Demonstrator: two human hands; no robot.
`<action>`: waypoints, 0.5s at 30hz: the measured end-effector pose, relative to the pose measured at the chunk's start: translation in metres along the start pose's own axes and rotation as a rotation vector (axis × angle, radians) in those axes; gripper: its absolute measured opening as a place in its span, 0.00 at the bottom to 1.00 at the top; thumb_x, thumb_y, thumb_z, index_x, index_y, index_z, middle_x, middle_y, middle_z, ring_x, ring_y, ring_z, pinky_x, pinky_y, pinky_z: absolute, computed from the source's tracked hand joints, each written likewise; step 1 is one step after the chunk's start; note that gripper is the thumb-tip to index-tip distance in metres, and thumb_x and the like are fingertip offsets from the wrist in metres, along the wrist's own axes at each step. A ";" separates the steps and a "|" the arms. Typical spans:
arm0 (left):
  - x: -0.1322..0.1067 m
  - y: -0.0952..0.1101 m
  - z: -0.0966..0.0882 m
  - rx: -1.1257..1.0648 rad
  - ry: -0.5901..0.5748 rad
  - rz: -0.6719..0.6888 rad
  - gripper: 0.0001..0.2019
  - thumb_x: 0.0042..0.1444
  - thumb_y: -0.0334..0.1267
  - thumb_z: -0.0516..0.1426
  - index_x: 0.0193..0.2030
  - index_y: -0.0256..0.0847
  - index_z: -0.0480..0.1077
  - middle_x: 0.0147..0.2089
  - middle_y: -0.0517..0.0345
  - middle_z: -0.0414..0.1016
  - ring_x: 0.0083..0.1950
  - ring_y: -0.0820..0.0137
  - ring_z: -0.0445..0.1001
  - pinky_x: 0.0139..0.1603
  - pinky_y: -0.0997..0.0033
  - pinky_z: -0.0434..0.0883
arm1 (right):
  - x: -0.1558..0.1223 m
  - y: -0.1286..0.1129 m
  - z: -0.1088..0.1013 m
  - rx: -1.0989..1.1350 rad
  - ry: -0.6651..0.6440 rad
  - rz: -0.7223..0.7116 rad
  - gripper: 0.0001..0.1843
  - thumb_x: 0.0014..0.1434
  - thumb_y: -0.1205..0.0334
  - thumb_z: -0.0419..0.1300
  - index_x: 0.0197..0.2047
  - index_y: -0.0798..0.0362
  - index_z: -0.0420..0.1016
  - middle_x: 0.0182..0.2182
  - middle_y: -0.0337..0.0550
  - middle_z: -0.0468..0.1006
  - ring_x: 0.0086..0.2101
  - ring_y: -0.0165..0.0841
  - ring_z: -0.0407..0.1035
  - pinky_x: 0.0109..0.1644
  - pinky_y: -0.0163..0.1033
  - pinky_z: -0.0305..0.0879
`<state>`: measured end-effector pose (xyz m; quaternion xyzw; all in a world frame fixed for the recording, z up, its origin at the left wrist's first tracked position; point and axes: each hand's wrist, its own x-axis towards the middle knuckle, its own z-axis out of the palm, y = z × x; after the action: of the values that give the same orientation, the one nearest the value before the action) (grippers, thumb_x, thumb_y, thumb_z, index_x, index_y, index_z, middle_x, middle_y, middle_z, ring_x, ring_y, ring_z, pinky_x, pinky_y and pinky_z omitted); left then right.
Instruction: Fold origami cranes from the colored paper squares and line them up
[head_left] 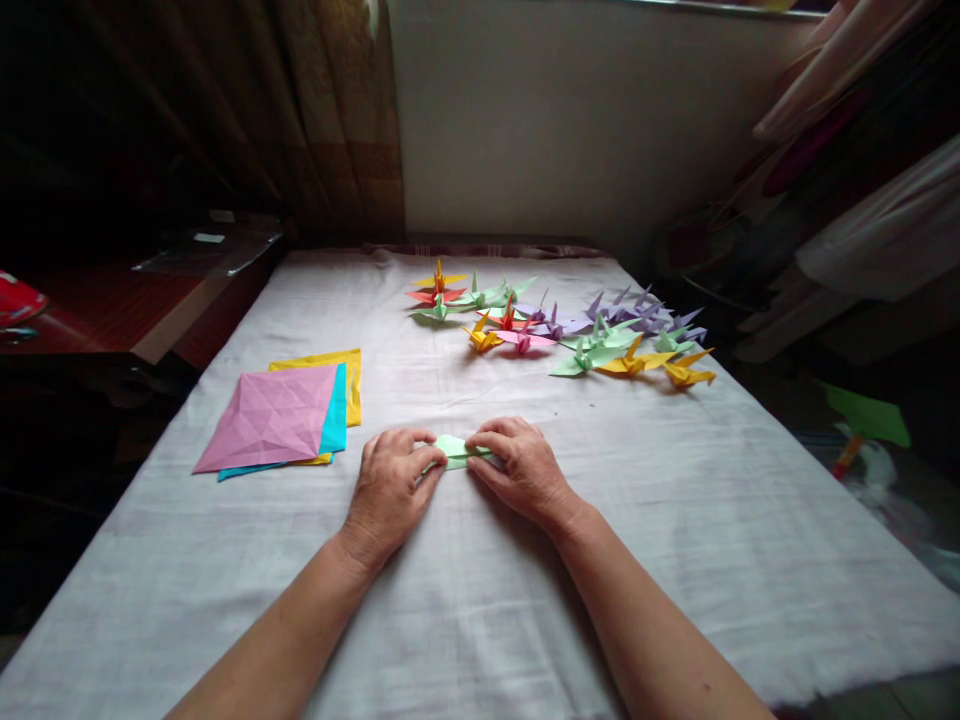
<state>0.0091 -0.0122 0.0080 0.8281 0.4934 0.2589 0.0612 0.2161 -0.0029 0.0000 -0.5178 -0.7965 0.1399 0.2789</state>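
Observation:
A small piece of folded light green paper (453, 450) lies low on the white cloth between my hands. My left hand (391, 482) grips its left end, thumb and fingers closed on the edge. On the other end, my right hand (519, 465) pinches the paper between thumb and fingers. The fingers cover both ends, so only the middle of the paper shows, with a crease or fold line running across it.
Creased paper sheets, a pink one (274, 415) over blue (335, 405) and yellow (354, 385), lie to the left. Several folded paper cranes (525, 338) in green, purple, orange, red and pink stand toward the back and right of the cloth-covered table (465, 620).

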 end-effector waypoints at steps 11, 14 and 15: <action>0.002 0.007 -0.010 0.369 -0.051 0.200 0.04 0.61 0.35 0.59 0.38 0.47 0.76 0.32 0.58 0.76 0.36 0.62 0.69 0.40 0.60 0.61 | -0.002 -0.009 -0.005 -0.069 -0.081 0.090 0.07 0.60 0.65 0.58 0.35 0.49 0.79 0.32 0.41 0.80 0.32 0.32 0.72 0.36 0.35 0.61; 0.003 0.004 -0.010 0.358 -0.051 0.177 0.06 0.62 0.35 0.57 0.38 0.47 0.76 0.33 0.58 0.78 0.36 0.62 0.70 0.39 0.61 0.61 | -0.003 -0.013 -0.005 -0.001 -0.097 0.098 0.07 0.59 0.66 0.59 0.34 0.49 0.78 0.30 0.40 0.81 0.30 0.31 0.72 0.35 0.34 0.60; 0.003 0.003 -0.010 0.344 -0.044 0.166 0.06 0.62 0.35 0.57 0.39 0.47 0.76 0.34 0.58 0.78 0.37 0.62 0.71 0.39 0.61 0.61 | -0.004 -0.015 -0.005 0.033 -0.105 0.092 0.07 0.58 0.66 0.59 0.34 0.50 0.79 0.30 0.40 0.81 0.30 0.31 0.73 0.35 0.33 0.60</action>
<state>0.0080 -0.0125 0.0187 0.8697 0.4589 0.1565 -0.0922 0.2090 -0.0126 0.0102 -0.5412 -0.7830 0.1927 0.2387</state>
